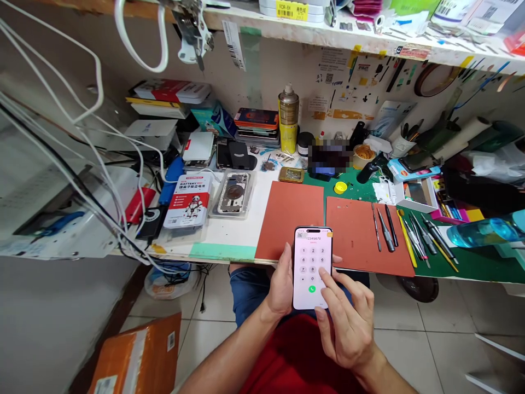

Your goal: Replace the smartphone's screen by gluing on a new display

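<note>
Slim black-edged phone (305, 268) in my left hand (280, 285), pale-pink keypad (312, 260) lit.
My left fingers wrap its sides, screen toward me, near the white-and-green bench's (240, 232) front edge; my right hand (348, 320) grips nothing, fingers loosely spread, index fingertip (324, 274) at the keys (touching or just above, I cannot tell).

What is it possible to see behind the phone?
Beyond the phone, a reddish mat shows; fingertips of the left hand appear at the phone's right edge. The phone hides the rest of those fingers and part of the mat.
</note>
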`<state>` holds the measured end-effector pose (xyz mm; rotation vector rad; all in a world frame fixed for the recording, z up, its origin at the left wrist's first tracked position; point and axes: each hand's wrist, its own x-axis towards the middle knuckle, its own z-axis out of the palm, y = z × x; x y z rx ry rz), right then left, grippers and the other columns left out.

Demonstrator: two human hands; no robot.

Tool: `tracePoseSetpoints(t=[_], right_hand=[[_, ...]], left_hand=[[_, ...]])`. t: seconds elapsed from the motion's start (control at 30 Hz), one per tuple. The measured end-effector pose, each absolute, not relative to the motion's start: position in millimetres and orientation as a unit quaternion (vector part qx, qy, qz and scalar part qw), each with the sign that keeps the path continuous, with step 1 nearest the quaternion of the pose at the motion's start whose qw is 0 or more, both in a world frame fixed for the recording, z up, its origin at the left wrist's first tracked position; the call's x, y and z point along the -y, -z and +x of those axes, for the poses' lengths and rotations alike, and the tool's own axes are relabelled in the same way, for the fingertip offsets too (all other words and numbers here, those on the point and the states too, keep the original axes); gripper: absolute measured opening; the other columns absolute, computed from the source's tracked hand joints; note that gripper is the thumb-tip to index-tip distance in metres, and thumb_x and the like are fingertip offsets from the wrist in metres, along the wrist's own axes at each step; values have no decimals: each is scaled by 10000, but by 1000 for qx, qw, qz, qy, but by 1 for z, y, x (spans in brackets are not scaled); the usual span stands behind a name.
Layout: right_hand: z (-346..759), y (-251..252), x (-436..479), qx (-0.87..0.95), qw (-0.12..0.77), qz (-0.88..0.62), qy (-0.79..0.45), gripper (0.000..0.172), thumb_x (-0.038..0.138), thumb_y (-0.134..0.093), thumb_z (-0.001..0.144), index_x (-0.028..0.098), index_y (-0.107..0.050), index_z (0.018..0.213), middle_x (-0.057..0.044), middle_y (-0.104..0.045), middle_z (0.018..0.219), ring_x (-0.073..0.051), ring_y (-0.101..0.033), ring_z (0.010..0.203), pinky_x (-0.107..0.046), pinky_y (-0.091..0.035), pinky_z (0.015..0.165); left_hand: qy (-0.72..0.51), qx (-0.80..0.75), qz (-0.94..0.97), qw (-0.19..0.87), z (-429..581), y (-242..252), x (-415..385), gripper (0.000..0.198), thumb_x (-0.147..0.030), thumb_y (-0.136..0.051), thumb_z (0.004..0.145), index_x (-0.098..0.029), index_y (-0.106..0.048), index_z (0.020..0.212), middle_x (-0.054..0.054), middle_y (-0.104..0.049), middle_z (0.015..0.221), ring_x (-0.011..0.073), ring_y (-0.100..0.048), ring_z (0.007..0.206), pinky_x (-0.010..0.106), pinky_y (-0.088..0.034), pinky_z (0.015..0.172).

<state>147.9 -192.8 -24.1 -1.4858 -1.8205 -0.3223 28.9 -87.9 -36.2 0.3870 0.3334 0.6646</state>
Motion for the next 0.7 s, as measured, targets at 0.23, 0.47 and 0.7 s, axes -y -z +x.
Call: tracePoseSetpoints(t=[0.23,0.47,0.7], right_hand=[[144,22,194,748,382,-531,114,188,161,-566,976,99,-706,1085,-182,-779,1273,-295,-678,1127,-425,-517,920],[141,26,191,771,360,-517,91,233,225,-567,1003,95,-726,1113,-158,-768,1318,-302,-653,1193,-431,-493,981],[145,28,193,741,373,-546,117,224,205,-527,1023,95,-717,1067,-171,-785,1268,-311,-683,1163,-426,-476,906]], left_hand=[[-308,-149,193,920,31,36,87,866,-770,-356,1026,-51,-723,1341,243,-774,1200,294,-750,947,394,-568,898],[-281,-164,187,927,30,36,85,973,-825,-361,986,24,-735,1282,222,-780,1001,272,-742,893,360,-572,888],[-310,-163,178,919,31,36,84,858,-769,-359,1023,-56,-734,1316,246,-742,1278,283,-735,965,391,-579,907]])
